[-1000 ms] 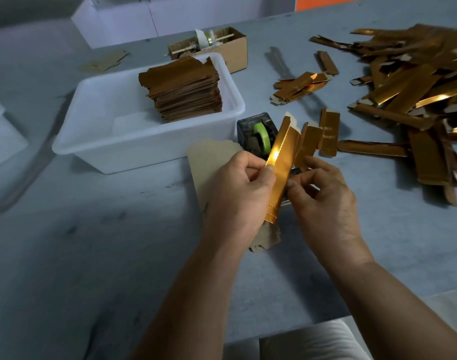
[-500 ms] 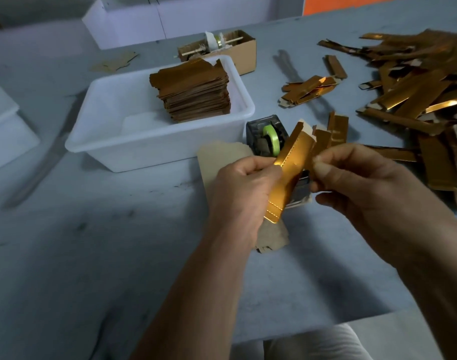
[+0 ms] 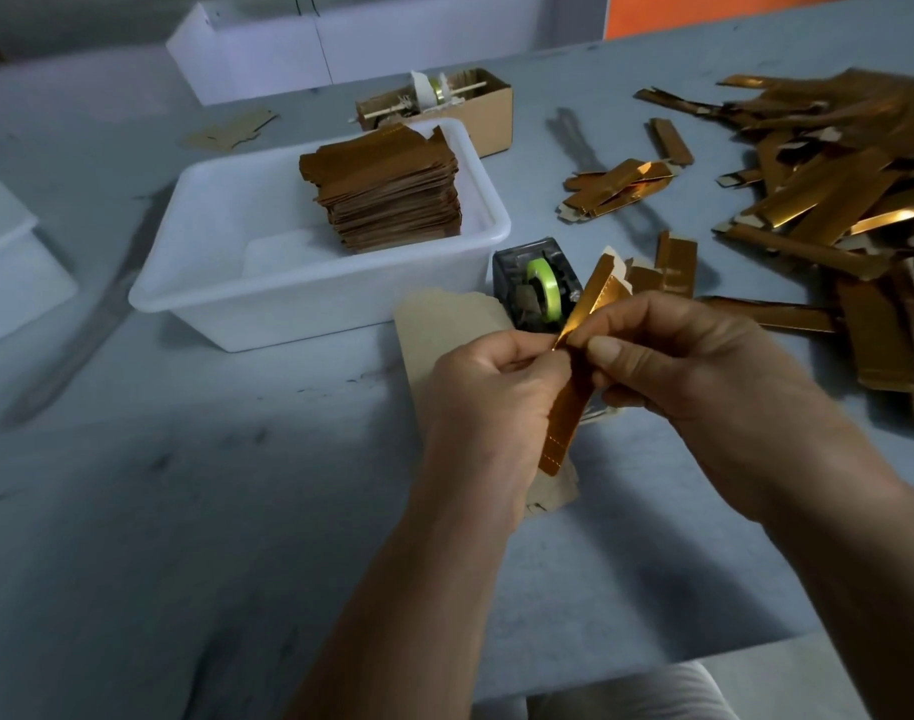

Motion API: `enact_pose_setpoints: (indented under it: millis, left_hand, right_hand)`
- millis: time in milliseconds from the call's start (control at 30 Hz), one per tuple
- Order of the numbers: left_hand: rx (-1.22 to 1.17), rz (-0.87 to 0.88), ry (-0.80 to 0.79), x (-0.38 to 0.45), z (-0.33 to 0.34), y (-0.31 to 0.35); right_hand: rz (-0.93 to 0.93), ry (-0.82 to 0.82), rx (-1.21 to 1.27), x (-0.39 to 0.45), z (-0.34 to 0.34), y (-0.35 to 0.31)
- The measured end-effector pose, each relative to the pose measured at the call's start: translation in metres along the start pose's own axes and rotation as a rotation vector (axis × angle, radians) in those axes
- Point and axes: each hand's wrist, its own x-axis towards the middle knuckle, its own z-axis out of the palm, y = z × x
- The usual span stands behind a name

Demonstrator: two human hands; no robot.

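A long gold foil card strip [image 3: 569, 407] stands tilted above the table between my hands. My left hand [image 3: 488, 402] grips its left side, fingers curled round it. My right hand [image 3: 688, 376] pinches its upper middle with thumb and fingers. Its top end [image 3: 603, 283] leans toward a dark tape dispenser [image 3: 535, 288] holding a green tape roll just behind my hands. A flat brown card blank [image 3: 444, 330] lies on the table under my left hand, partly hidden.
A white plastic tub [image 3: 299, 304] with a tall stack of flat gold blanks [image 3: 392, 194] stands at left of the dispenser. A large heap of folded gold pieces [image 3: 834, 200] covers the right side. A small cardboard box [image 3: 486, 111] sits behind the tub.
My right hand moved in from the strip's upper end and now pinches it near the middle, close to my left hand. The strip has turned more edge-on.
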Motion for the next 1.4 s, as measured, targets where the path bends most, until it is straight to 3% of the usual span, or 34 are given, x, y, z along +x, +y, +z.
enact_pose_setpoints:
  millis: [200,400,767,1000,1267,1333,1400]
  left_hand:
    - [0.048,0.077,0.012,-0.002,0.0,-0.002]
    - [0.024,0.108,-0.014,-0.002,0.0,-0.004]
    - [-0.038,0.017,-0.052,-0.003,-0.003,-0.008]
    - [-0.028,0.078,0.073,-0.006,0.003,-0.011]
    - [0.205,0.431,0.342,-0.016,0.017,-0.012]
    - [0.26,0.562,0.366,-0.018,0.016,-0.006]
    - [0.255,0.606,0.36,-0.018,0.017,0.0]
  right_hand:
    - [-0.063,0.014,-0.051,0.001,0.003,0.004]
    - [0.024,0.121,-0.032,0.005,0.006,0.006]
    - [-0.02,0.215,-0.379,0.004,0.015,-0.001]
    - [-0.043,0.204,-0.49,0.002,0.018,-0.005]
    - [-0.115,0.315,-0.695,-0.002,0.017,-0.004]
    - [-0.035,0.261,-0.646,-0.003,0.015,0.005]
    - [0.067,0.226,-0.445,-0.004,0.011,0.012]
